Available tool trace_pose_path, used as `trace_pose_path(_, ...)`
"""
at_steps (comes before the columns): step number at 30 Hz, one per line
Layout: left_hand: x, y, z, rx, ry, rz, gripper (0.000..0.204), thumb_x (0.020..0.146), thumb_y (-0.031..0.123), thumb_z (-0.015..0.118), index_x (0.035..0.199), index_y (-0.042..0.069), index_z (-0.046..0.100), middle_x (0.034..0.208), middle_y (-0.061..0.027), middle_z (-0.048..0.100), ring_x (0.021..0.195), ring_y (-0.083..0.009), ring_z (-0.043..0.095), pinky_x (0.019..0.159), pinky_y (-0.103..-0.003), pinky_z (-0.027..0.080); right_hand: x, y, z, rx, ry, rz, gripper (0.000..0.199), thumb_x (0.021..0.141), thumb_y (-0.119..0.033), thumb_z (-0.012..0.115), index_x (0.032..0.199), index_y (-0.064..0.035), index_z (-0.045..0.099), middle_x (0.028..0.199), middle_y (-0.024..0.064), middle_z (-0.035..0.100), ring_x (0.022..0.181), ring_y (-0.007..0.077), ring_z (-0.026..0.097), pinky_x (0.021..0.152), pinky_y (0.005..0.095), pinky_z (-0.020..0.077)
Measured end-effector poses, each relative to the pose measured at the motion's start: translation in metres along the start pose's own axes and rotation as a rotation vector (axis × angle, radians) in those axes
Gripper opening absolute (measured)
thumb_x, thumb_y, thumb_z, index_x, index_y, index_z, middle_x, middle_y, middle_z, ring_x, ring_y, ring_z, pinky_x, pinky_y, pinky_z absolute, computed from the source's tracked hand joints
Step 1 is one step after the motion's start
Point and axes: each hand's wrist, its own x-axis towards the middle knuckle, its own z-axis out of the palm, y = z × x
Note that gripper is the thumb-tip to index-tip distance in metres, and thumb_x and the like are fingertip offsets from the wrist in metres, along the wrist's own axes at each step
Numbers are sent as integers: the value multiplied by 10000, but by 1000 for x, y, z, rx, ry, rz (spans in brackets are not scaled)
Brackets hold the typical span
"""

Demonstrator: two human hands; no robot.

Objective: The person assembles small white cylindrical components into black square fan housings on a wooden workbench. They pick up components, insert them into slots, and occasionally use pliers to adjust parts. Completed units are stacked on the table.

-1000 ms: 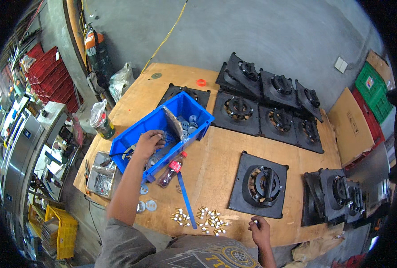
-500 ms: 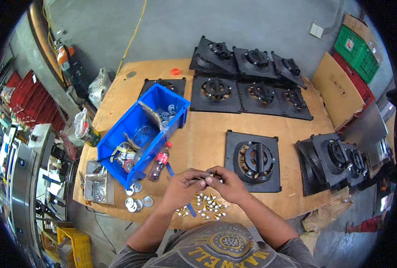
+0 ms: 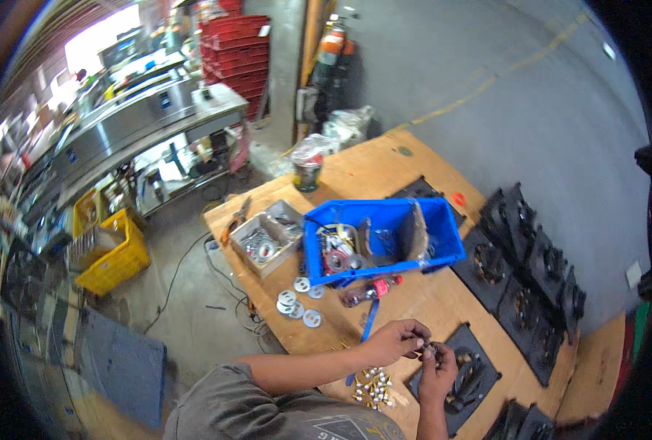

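Observation:
My left hand [image 3: 393, 343] and my right hand [image 3: 437, 372] meet over the front of the wooden table. Their fingertips pinch together around something small and dark, too blurred and covered to name. Below them lies a pile of small brass-coloured pieces with whitish ends [image 3: 376, 389]. Partly behind my right hand is a square black plate with a round burner-like part [image 3: 480, 381]. A blue strip [image 3: 371, 319] lies beside my left hand. Farther back rests a plastic bottle with a red label and cap [image 3: 361, 292], on its side against the blue bin [image 3: 385, 274].
Flat metal discs [image 3: 297, 304] lie left of the bottle. A divided box of small metal parts [image 3: 261, 265] stands near the table's left edge. More black plates [image 3: 520, 293] line the far right. Yellow crates [image 3: 124, 253] and cables [image 3: 176, 271] are on the floor.
The view has swung left, bringing the workbench and yellow crates further in and shifting the table to the right. My hands stay together at the fingertips, now nearer the black plate.

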Motion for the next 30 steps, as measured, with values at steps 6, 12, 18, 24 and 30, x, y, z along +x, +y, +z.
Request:
trace_pose_path(6, -24, 7, -21, 165, 170, 157, 159, 968, 102, 563, 1110, 31, 568, 974, -30, 619, 873, -115, 585, 761, -276, 501, 19, -19, 24, -168, -260, -68, 192, 882, -138, 671, 974, 6, 584, 818, 54, 635, 720, 127, 586, 664, 275, 486)
trace_pose_path(12, -68, 18, -57, 245, 196, 148, 248, 980, 141, 552, 1189, 7, 551, 959, -19, 605, 857, -96, 561, 758, -275, 498, 24, -18, 60, 108, -631, -42, 188, 932, -181, 610, 987, -13, 546, 771, 33, 594, 643, 90, 520, 591, 259, 442)
trace_pose_path(18, -113, 26, -70, 320, 383, 75, 301, 990, 184, 546, 1239, 16, 558, 950, -21, 600, 841, -83, 554, 749, -285, 504, 24, -5, 101, 334, -884, 98, 263, 951, -264, 594, 1015, -16, 540, 772, 22, 574, 651, 77, 484, 570, 224, 384)
trace_pose_path(24, -143, 21, -79, 159, 404, 228, 299, 991, 151, 529, 1244, -9, 544, 961, -25, 591, 868, -100, 549, 783, -269, 480, 21, -15, 129, 423, -1014, 116, 279, 948, -287, 611, 1007, -23, 543, 801, 29, 584, 700, 88, 506, 612, 236, 401)
trace_pose_path(30, -163, 36, -54, 133, 512, 245, 293, 969, 218, 590, 1182, 17, 573, 951, -11, 597, 861, -98, 555, 760, -268, 479, 17, -16, 139, 317, -1014, -156, 221, 947, -219, 597, 985, -9, 540, 797, 40, 596, 706, 131, 546, 646, 285, 458)
